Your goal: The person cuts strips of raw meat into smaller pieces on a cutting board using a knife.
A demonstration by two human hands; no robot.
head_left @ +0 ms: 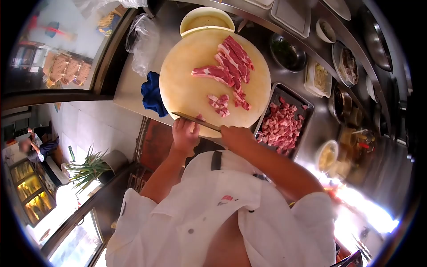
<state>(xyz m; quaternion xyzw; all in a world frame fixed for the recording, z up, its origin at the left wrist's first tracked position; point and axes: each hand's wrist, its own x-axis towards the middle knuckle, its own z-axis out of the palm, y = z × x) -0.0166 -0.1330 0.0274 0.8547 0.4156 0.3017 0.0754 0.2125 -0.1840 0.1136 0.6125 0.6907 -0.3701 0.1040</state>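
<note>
A cleaver-like kitchen knife point(195, 120) lies across the near edge of the round cutting board point(187, 53), its handle in my closed right hand point(235, 137). My left hand point(185, 134) is at the board's near edge, fingers curled close against the blade; what they hold, if anything, is hidden. Just beyond the blade is a small bit of meat point(200, 117). Farther up the board lie cut meat cubes point(219, 105) and long strips of raw red meat point(233, 60) with pale fat.
Right of the board, a metal tray point(307, 99) holds many meat cubes. A pale tub point(207, 20) stands behind the board. On the left are a blue cloth point(153, 94) and a clear plastic bag point(143, 44). A bowl of greens point(288, 52) and a shelf of dishes flank the right.
</note>
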